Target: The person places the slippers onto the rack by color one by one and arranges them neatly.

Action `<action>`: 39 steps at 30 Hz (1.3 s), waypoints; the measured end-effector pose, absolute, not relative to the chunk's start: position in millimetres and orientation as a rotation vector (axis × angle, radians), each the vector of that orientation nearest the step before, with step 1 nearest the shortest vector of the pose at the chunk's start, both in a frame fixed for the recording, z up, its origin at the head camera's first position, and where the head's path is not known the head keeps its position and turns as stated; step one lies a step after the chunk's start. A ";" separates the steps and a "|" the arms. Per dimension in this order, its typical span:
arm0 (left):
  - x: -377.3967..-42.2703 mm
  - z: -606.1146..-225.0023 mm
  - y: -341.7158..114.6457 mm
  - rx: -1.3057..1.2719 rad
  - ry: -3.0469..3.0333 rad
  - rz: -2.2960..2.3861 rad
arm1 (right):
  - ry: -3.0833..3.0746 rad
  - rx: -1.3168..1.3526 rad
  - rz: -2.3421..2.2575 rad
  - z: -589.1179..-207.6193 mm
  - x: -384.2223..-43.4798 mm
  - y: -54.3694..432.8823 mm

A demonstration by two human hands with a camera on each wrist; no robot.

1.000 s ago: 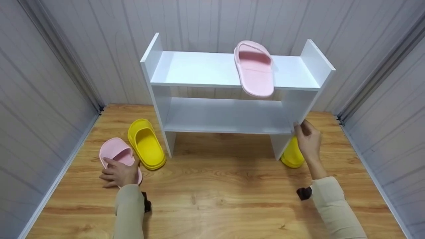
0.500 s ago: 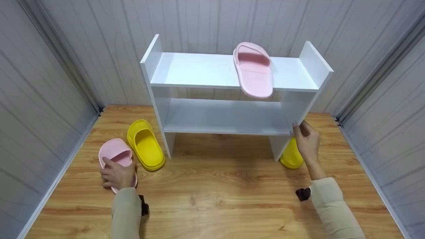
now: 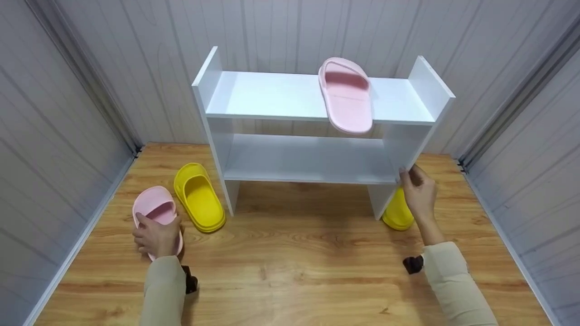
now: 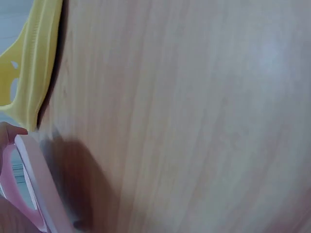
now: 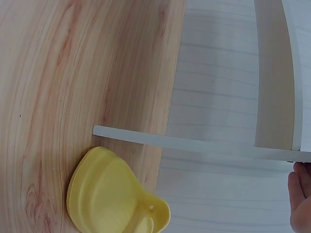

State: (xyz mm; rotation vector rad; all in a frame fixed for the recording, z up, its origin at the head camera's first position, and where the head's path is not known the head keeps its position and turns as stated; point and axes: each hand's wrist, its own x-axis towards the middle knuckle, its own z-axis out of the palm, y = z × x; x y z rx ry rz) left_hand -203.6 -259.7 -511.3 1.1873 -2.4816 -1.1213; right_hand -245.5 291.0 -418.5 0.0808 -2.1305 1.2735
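Note:
My left hand (image 3: 157, 234) grips a pink slipper (image 3: 155, 199) across its middle, at the left of the head view. In the left wrist view the slipper's sole edge (image 4: 46, 189) stands tilted above its shadow, between the thumb and the fingers. My right hand (image 3: 420, 190) pinches the front edge of the right side panel of a white two-tier rack (image 3: 272, 95). The right wrist view shows its fingers (image 5: 296, 191) at that panel, level with a shelf board. A second pink slipper (image 3: 349, 106) lies on the rack's top shelf, its heel jutting past the front edge.
One yellow clog (image 3: 206, 203) lies on the wood floor (image 3: 290, 271) between the left hand and the rack. Another yellow clog (image 3: 398, 210) stands outside the rack's right leg, partly hidden by the right hand. Panelled walls (image 3: 281, 36) close in the back and both sides.
My left hand has closed more firmly around the pink slipper and shifted it slightly left, away from the yellow clog. The right hand keeps its place on the rack.

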 end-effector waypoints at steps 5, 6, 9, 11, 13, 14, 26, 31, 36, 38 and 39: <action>-204.7 -505.3 -260.8 1.127 -2.498 -1.124 | -2.120 0.080 1.276 -419.0 -246.5 291.3; -205.3 -504.0 -261.0 1.111 -2.505 -1.120 | -2.121 0.084 1.270 -419.1 -246.6 291.3; -207.8 -500.3 -261.2 1.069 -2.529 -1.112 | -2.113 0.094 1.260 -419.3 -247.0 291.6; -209.7 -498.1 -260.8 1.046 -2.537 -1.106 | -2.109 0.099 1.254 -419.3 -247.1 291.4; -211.6 -495.9 -260.4 1.031 -2.551 -1.108 | -2.103 0.102 1.251 -419.5 -247.3 291.5; -212.6 -494.9 -260.2 1.028 -2.557 -1.115 | -2.100 0.104 1.254 -419.4 -247.2 291.4; -219.6 -483.4 -261.3 0.955 -2.593 -1.106 | -2.126 0.098 1.280 -418.5 -245.8 291.6; -223.7 -477.4 -258.3 0.908 -2.629 -1.104 | -2.131 0.101 1.277 -417.4 -246.7 291.9; -225.1 -474.5 -252.4 0.814 -2.653 -1.066 | -2.113 0.118 1.275 -417.7 -246.8 292.1; -225.1 -474.4 -249.7 0.775 -2.660 -1.049 | -2.111 0.126 1.271 -418.6 -246.7 291.8; -225.2 -474.6 -248.4 0.759 -2.665 -1.045 | -2.109 0.131 1.268 -419.1 -246.8 291.7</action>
